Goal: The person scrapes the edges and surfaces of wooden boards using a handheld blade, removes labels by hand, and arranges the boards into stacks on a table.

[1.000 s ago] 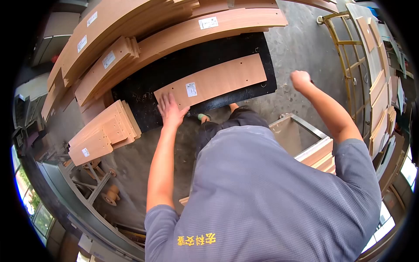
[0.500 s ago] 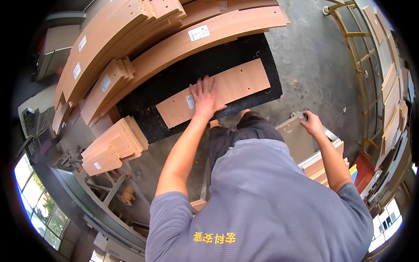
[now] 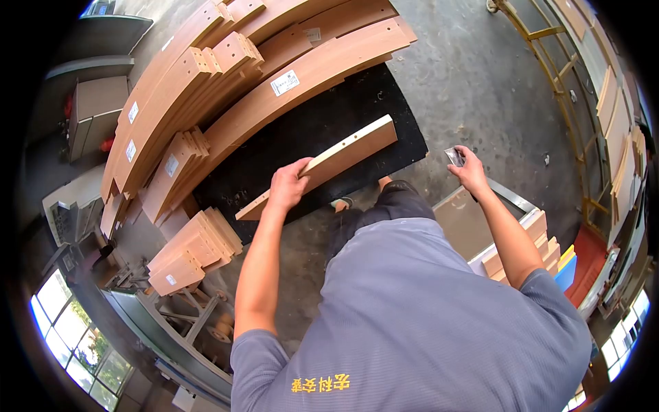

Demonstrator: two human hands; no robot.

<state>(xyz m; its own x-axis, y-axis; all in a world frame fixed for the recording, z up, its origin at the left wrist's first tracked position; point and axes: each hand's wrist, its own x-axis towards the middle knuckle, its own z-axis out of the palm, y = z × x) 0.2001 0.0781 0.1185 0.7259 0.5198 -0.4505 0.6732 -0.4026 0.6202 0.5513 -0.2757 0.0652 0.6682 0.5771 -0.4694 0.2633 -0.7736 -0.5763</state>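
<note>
My left hand (image 3: 288, 185) grips the upper edge of a wooden board (image 3: 350, 156), which stands tilted up on its long edge over the black work surface (image 3: 405, 123). Small holes show along the board's narrow edge. Out to the right, my right hand (image 3: 471, 172) is closed on a small clear packet (image 3: 454, 157) whose contents are too small to make out. That hand is above the near end of a metal-framed trolley (image 3: 508, 195).
Long curved boards (image 3: 302, 75) with white labels are stacked beyond the black surface. Shorter boards (image 3: 195, 247) lie at its left end. A yellow metal rack (image 3: 573, 103) stands at the right, and a wooden spool (image 3: 223, 328) is at lower left.
The board has gone from lying flat under my open left hand to being tilted up in its grip. My right hand has lifted away from the trolley with the small packet.
</note>
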